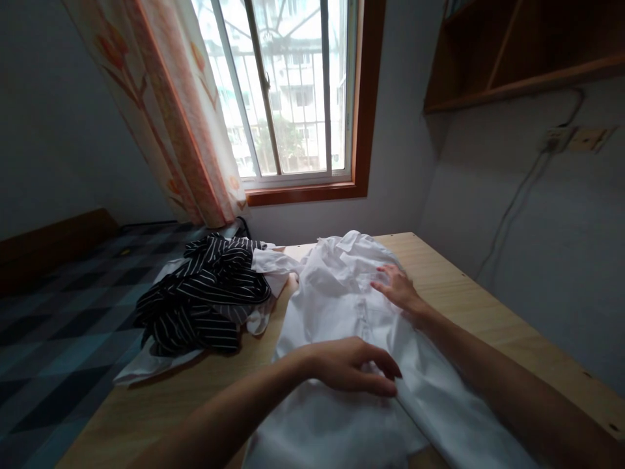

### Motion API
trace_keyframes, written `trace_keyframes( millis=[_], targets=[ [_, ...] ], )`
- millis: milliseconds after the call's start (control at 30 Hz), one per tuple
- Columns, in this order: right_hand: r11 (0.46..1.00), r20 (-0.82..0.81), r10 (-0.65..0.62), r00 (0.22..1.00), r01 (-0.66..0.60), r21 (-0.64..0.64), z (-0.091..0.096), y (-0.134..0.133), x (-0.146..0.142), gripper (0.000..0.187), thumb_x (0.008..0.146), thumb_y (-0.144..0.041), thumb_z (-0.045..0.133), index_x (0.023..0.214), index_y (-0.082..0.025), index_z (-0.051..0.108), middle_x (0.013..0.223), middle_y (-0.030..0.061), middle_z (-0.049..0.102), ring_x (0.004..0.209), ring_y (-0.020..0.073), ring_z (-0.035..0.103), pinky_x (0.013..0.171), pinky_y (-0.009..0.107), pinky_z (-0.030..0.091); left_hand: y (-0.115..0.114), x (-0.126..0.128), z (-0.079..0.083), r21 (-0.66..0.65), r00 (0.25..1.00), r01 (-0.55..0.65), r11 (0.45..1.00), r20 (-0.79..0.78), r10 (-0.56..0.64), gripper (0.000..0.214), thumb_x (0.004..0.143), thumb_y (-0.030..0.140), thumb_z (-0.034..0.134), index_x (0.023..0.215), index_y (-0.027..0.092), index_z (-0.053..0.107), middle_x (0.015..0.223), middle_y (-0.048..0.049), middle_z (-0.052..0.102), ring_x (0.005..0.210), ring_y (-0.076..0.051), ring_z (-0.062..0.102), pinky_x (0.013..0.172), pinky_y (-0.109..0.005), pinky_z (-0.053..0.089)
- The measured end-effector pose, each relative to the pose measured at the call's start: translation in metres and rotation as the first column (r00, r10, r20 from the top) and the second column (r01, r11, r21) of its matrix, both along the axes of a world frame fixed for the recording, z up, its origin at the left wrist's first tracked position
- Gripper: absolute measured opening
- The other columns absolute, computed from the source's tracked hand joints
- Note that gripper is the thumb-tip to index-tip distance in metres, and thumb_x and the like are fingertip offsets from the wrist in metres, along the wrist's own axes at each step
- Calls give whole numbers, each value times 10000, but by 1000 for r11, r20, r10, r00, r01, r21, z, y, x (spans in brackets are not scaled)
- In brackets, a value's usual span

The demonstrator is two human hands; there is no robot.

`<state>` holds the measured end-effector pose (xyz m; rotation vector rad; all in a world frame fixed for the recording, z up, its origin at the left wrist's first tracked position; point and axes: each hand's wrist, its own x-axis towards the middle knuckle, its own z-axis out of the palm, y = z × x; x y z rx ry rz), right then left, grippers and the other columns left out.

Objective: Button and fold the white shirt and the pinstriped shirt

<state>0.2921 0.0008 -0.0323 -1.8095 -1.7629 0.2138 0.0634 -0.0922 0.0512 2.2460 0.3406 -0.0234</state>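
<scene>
A white button-up shirt (336, 312) lies spread lengthwise, its collar toward the window and its front placket facing up. My left hand (354, 368) is over the lower part, with thumb and fingertips closing at a fold along the right side of the fabric. Farther up, my right hand (398, 286) rests on the shirt's right side near the chest, fingers spread and holding nothing. One sleeve stretches left toward a heap of clothes; the other side runs down toward the bottom right, partly beneath my right forearm.
A rumpled black garment with white stripes (209, 286) is heaped on white cloth at the left of the wooden board (488, 312). A checked bedspread (58, 326) lies beyond it. A window, a curtain (170, 117), a wall shelf (517, 85) and a hanging cable (512, 202) surround the board.
</scene>
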Motion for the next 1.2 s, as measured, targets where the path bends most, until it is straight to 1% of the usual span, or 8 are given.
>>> trace_keyframes(
  millis=[167,400,533,667,800,1033,1100,1200],
  targets=[
    [973,178,202,963,-177,-146,-16,-42,36,749,812,-618,553,1433,-213,443,1541,155,316,1411,346,282,1109,517,261,26,-13,-54,459,979,-201,866,62,195,668,849,606,538,1425,277,452,1524,-123,361,1418,-391,253,1123,-626,126],
    [881,-105,395,913,-408,-239,-29,-90,2,764,798,-703,509,1418,-260,468,1549,128,313,1428,363,238,1120,552,228,31,-51,-67,511,989,-69,857,-80,127,773,814,685,523,1477,326,354,1567,-96,266,1438,-414,163,1110,-661,63],
    [968,-480,185,857,-243,-61,-19,-58,23,582,928,-494,367,1422,-196,445,1288,142,610,1133,284,597,947,453,468,32,-68,-50,500,991,-58,864,-77,111,713,814,662,546,1432,322,438,1510,-95,392,1391,-400,305,1115,-591,190],
    [988,-123,-154,980,154,-12,-14,-6,58,507,795,-333,555,1265,-149,601,1390,168,517,1289,312,460,1066,452,359,52,-52,-43,508,972,-222,832,53,227,572,879,589,502,1367,292,521,1377,-99,554,1261,-326,495,1073,-504,310],
    [992,-74,-76,994,68,-104,-22,23,58,383,741,-406,641,1074,-224,688,1316,117,587,1285,332,447,1070,502,313,74,-25,-58,490,944,-324,809,119,306,599,888,575,491,1418,299,458,1513,-93,387,1397,-332,326,1126,-533,204],
    [971,-524,136,840,-10,237,17,46,-3,371,851,-516,499,935,-174,618,948,81,702,926,229,624,840,353,482,87,-15,-88,-15,804,-551,834,257,536,705,829,617,549,1406,219,474,1425,-141,499,1371,-328,365,1158,-520,135],
    [927,-479,221,849,-30,375,38,43,-33,300,869,-457,504,938,-190,623,958,74,696,956,223,618,878,346,467,98,-12,-87,-286,694,-589,756,301,655,691,864,648,459,1375,185,496,1307,-159,599,1264,-317,497,1114,-496,275],
    [842,-309,526,792,-434,321,52,28,-78,234,878,-333,507,994,-204,663,974,67,707,913,215,637,859,339,483,118,-5,-82,-681,456,-517,519,294,840,673,902,654,339,1249,130,577,1106,-156,693,1081,-311,630,966,-442,463]
  ],
)
